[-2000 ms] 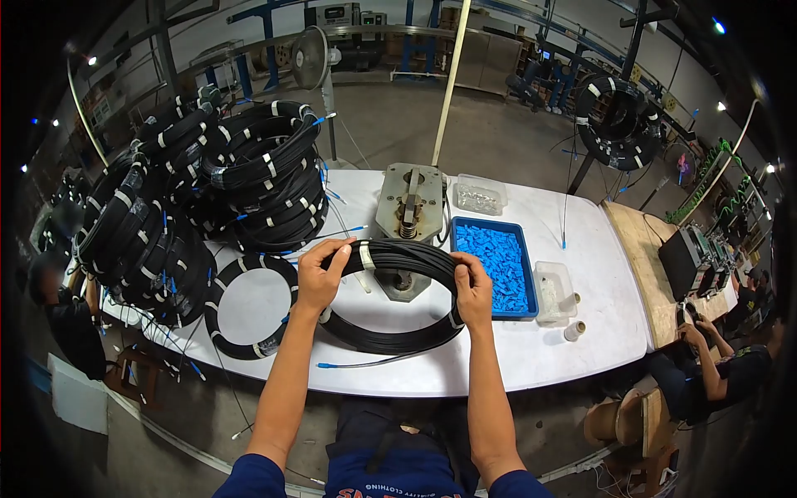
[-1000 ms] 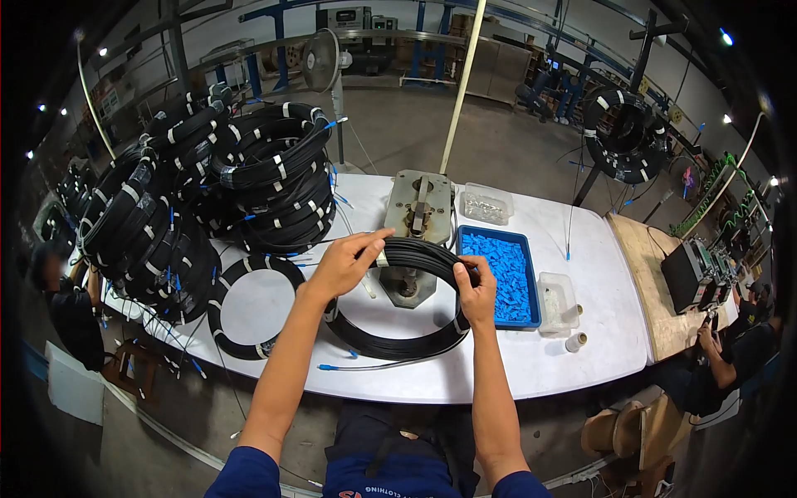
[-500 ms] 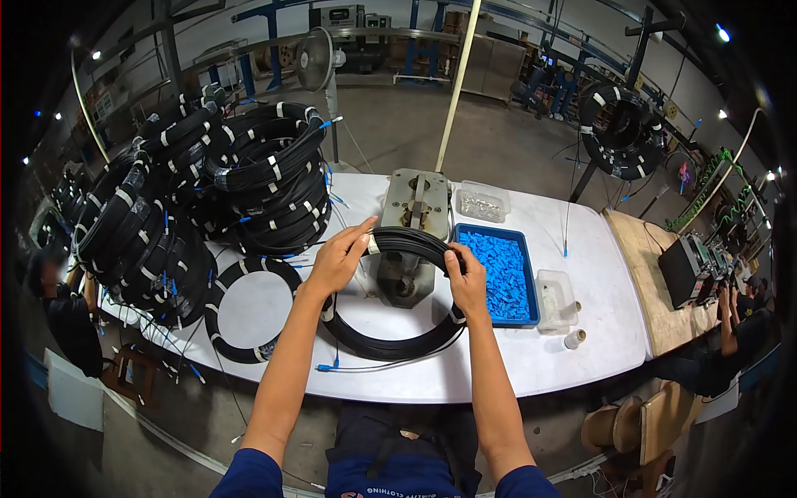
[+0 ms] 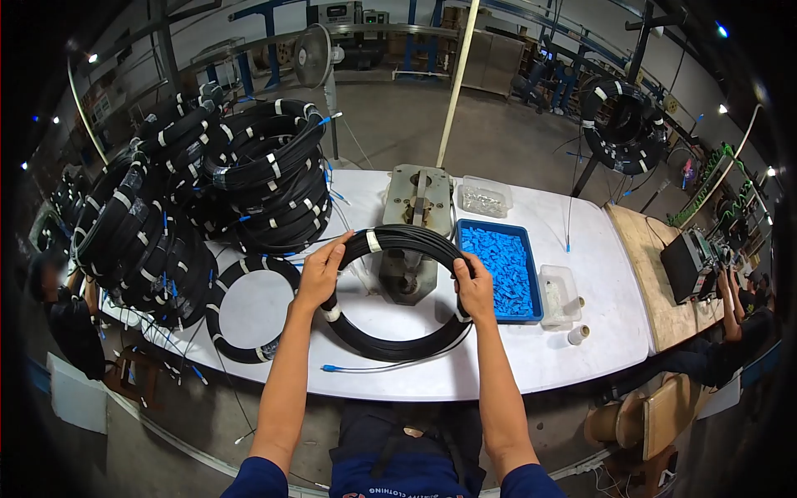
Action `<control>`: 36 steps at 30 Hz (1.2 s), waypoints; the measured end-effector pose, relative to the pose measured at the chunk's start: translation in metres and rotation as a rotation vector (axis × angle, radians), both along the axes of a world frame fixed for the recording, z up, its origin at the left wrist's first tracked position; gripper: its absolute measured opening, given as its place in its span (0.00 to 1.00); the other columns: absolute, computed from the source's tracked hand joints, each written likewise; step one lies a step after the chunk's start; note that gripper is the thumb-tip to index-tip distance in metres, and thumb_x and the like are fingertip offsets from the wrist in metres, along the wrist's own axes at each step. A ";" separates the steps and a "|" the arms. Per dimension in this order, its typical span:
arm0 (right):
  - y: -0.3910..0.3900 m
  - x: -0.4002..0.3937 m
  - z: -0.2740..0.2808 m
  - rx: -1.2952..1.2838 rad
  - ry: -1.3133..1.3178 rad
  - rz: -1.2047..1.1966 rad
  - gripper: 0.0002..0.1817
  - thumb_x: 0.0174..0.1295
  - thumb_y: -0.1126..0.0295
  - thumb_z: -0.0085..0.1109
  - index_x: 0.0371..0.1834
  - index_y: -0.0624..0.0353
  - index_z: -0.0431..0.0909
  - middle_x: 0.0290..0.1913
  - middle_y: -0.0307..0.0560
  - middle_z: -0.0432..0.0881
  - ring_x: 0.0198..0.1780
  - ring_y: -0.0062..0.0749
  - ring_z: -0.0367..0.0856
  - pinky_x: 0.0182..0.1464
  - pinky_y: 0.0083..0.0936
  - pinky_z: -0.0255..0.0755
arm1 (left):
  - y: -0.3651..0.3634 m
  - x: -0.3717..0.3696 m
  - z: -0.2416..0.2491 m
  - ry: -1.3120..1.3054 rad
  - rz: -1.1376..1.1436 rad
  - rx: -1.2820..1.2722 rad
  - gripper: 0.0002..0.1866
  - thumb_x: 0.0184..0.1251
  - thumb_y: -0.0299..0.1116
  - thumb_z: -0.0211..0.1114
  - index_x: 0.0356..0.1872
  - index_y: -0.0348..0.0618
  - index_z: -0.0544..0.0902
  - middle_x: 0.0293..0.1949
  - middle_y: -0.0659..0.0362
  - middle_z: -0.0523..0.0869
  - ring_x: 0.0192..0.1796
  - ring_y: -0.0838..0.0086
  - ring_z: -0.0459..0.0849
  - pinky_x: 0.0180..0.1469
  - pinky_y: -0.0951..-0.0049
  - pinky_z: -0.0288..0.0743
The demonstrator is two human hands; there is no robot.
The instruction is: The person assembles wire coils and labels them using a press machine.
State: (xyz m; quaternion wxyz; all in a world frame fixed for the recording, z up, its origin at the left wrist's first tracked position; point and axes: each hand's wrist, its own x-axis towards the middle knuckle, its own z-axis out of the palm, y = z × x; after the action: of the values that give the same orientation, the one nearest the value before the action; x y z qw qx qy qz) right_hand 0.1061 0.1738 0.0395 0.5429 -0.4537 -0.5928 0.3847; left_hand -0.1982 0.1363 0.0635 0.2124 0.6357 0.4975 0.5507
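Note:
A coil of black cable (image 4: 390, 347) with white tape bands is held between my two hands above the white table. My left hand (image 4: 320, 272) is closed around the coil's upper left side, left of a white band. My right hand (image 4: 473, 288) grips its right side, thumb on the inner edge. From the coil's lower edge a cable end with a blue connector (image 4: 330, 368) sticks out to the left. Behind the coil stands a metal press-like fixture (image 4: 407, 203), its lower part seen through the ring.
Another cable coil (image 4: 217, 328) lies flat at left, before tall coil stacks (image 4: 274, 191). To the right are a blue tray (image 4: 541, 309) of small blue parts, clear plastic boxes (image 4: 486, 197) and a small spool (image 4: 579, 334). Other people work at both sides.
My left hand has slid down and left along the coil, away from the white band. The coil has shifted slightly, and the blue connector now points left more plainly.

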 end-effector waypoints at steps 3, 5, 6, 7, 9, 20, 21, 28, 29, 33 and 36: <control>0.007 0.006 0.002 0.016 -0.022 -0.018 0.20 0.66 0.55 0.64 0.46 0.63 0.82 0.22 0.36 0.78 0.22 0.17 0.72 0.24 0.19 0.66 | -0.005 -0.002 0.001 0.010 -0.030 -0.087 0.20 0.79 0.41 0.54 0.60 0.39 0.80 0.50 0.49 0.88 0.51 0.71 0.85 0.57 0.74 0.73; 0.009 0.010 0.003 0.002 -0.030 -0.050 0.21 0.65 0.54 0.66 0.46 0.64 0.82 0.23 0.37 0.79 0.22 0.18 0.74 0.25 0.19 0.67 | -0.004 -0.001 -0.010 -0.095 -0.045 -0.127 0.21 0.79 0.42 0.54 0.59 0.36 0.81 0.50 0.53 0.88 0.50 0.75 0.83 0.56 0.75 0.73; 0.008 0.011 0.004 0.002 -0.034 -0.055 0.21 0.65 0.54 0.66 0.46 0.64 0.82 0.23 0.37 0.79 0.22 0.18 0.74 0.25 0.19 0.67 | -0.002 0.002 -0.018 -0.167 -0.047 -0.133 0.21 0.79 0.42 0.54 0.58 0.35 0.81 0.49 0.54 0.88 0.50 0.75 0.82 0.56 0.76 0.72; 0.009 0.011 0.004 0.021 -0.039 -0.061 0.21 0.64 0.54 0.66 0.46 0.64 0.82 0.23 0.38 0.79 0.22 0.18 0.74 0.26 0.20 0.68 | 0.001 0.004 -0.025 -0.171 -0.053 -0.133 0.21 0.79 0.42 0.54 0.58 0.35 0.81 0.49 0.54 0.88 0.50 0.75 0.82 0.56 0.76 0.72; 0.003 0.011 0.016 0.038 -0.130 -0.079 0.22 0.64 0.54 0.67 0.46 0.64 0.82 0.25 0.40 0.80 0.25 0.20 0.76 0.29 0.22 0.70 | 0.005 0.006 -0.032 -0.264 -0.047 -0.152 0.23 0.80 0.44 0.53 0.57 0.32 0.81 0.48 0.56 0.87 0.51 0.75 0.81 0.58 0.76 0.71; -0.009 0.025 0.005 0.142 -0.173 -0.113 0.27 0.71 0.49 0.52 0.59 0.63 0.76 0.50 0.56 0.83 0.53 0.39 0.81 0.57 0.32 0.72 | -0.006 0.012 -0.023 -0.197 0.107 -0.048 0.23 0.80 0.41 0.49 0.61 0.31 0.78 0.56 0.49 0.84 0.61 0.67 0.79 0.66 0.71 0.66; -0.015 0.026 0.012 0.109 -0.167 -0.083 0.26 0.77 0.52 0.42 0.61 0.62 0.75 0.53 0.50 0.81 0.56 0.34 0.77 0.60 0.29 0.67 | -0.009 0.012 -0.020 -0.219 0.148 0.019 0.23 0.80 0.41 0.49 0.62 0.31 0.77 0.58 0.48 0.82 0.63 0.66 0.78 0.67 0.70 0.65; -0.021 0.030 0.005 0.118 -0.087 -0.091 0.30 0.78 0.49 0.36 0.63 0.65 0.74 0.57 0.53 0.80 0.59 0.38 0.76 0.64 0.31 0.65 | -0.024 0.026 -0.022 -0.301 0.204 0.115 0.22 0.76 0.33 0.52 0.63 0.30 0.75 0.62 0.46 0.80 0.66 0.61 0.75 0.71 0.66 0.61; -0.023 0.030 0.004 0.117 -0.088 -0.093 0.30 0.78 0.49 0.36 0.63 0.65 0.74 0.57 0.53 0.80 0.59 0.38 0.76 0.64 0.31 0.65 | -0.024 0.027 -0.025 -0.283 0.215 0.117 0.22 0.75 0.33 0.53 0.64 0.30 0.74 0.62 0.46 0.79 0.67 0.61 0.75 0.71 0.66 0.61; -0.025 0.029 0.001 0.123 -0.043 -0.106 0.25 0.77 0.55 0.42 0.61 0.66 0.74 0.56 0.55 0.81 0.60 0.39 0.77 0.64 0.30 0.66 | -0.030 0.035 -0.019 -0.251 0.266 0.141 0.23 0.73 0.32 0.54 0.65 0.30 0.72 0.64 0.46 0.77 0.69 0.60 0.72 0.72 0.65 0.59; -0.028 0.030 -0.001 0.118 -0.029 -0.114 0.25 0.77 0.56 0.43 0.62 0.67 0.74 0.58 0.55 0.80 0.61 0.39 0.76 0.65 0.31 0.65 | -0.036 0.043 -0.011 -0.214 0.309 0.213 0.23 0.71 0.30 0.53 0.65 0.30 0.72 0.64 0.45 0.76 0.69 0.59 0.72 0.72 0.63 0.59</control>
State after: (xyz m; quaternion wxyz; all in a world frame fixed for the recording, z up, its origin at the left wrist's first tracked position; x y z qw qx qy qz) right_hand 0.1357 0.1460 0.0385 0.5812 -0.4593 -0.5955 0.3110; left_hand -0.1554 0.1005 0.0529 0.1088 0.5085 0.5025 0.6907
